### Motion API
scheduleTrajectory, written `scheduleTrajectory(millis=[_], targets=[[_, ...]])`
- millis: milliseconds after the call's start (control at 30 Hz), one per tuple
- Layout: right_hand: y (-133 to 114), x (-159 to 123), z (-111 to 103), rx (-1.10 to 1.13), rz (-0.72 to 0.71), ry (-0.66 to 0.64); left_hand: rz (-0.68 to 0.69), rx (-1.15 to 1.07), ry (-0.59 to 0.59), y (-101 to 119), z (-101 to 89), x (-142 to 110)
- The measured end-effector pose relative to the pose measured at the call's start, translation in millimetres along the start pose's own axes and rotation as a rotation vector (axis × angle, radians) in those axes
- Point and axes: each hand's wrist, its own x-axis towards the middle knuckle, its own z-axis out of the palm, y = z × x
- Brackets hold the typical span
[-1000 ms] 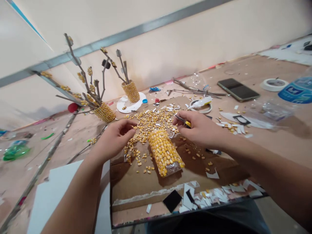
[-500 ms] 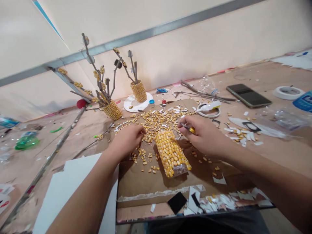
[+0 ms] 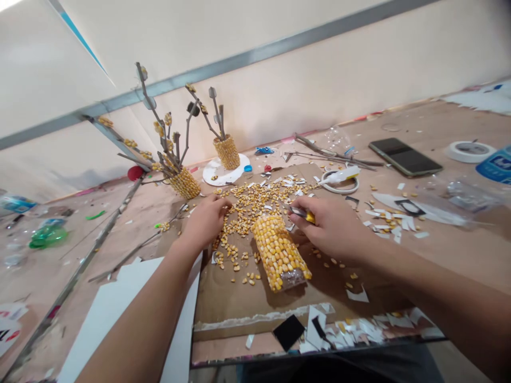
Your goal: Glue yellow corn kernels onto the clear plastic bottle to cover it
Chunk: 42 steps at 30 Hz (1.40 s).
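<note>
A clear cylinder [image 3: 293,277] lies on the cardboard, covered in rows of corn kernels [image 3: 277,247] except for a bare patch at its near end. My left hand [image 3: 205,221] is at the left edge of the loose corn kernels [image 3: 255,197], its fingers curled together; whatever is between the fingertips is hidden. Right of the cylinder, my right hand [image 3: 325,223] is closed round a small dark-and-yellow tool [image 3: 305,214], mostly covered by the fingers. Neither hand touches the cylinder.
Two kernel-covered pots with branches, one nearer [image 3: 184,183] and one on a white disc [image 3: 209,173], stand behind. A glue bottle [image 3: 339,175], phone [image 3: 405,156] and tape roll [image 3: 470,151] lie right. Paper scraps [image 3: 355,332] line the front edge; white sheets [image 3: 115,314] lie left.
My left hand has shifted slightly left and away from the middle of the kernel pile. My right hand has turned a little with the tool. The cylinder stays in place.
</note>
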Motion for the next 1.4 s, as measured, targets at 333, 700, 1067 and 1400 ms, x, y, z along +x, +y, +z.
scheduleTrajectory(millis=[333,700,1067,1400], targets=[[-2,-1,1,-0.005,0.004,-0.036,0.038,0.002,-0.062,5,-2.6,1],[0,-1,4,0.046,-0.078,-0.020,-0.069,-0.030,-0.118,-2,-1.0,2],[-4,-13,5,0.144,-0.476,0.255,0.101,-0.586,-0.147,60,-43.1,-33],[-15,-22,14,0.106,-0.783,0.401,0.116,-1.087,-0.220,99,-40.7,-63]])
